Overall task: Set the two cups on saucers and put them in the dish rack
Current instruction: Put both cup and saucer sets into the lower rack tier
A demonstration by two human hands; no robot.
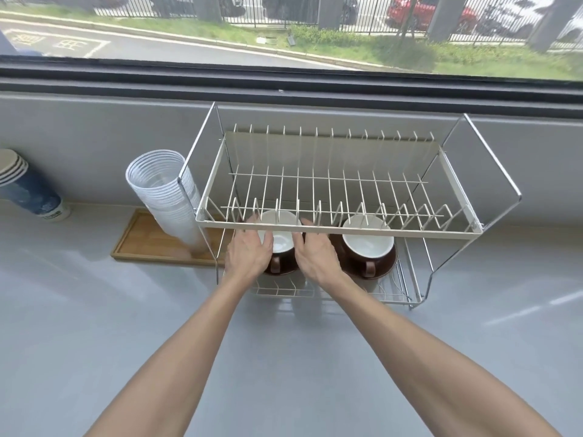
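Note:
Two brown cups with white insides stand on brown saucers in the lower tier of the white wire dish rack. The right cup sits on its saucer with its handle facing me. The left cup is on its saucer, partly covered by my hands. My left hand lies against its left side and my right hand against its right side. Both hands are palm down, fingers stretched out under the upper tier's front rail, thumbs at the cup's rim. The upper tier holds nothing.
A leaning stack of clear plastic cups stands on a wooden tray just left of the rack. A stack of blue paper cups lies at the far left. The rack backs onto a grey wall under a window, on a grey counter.

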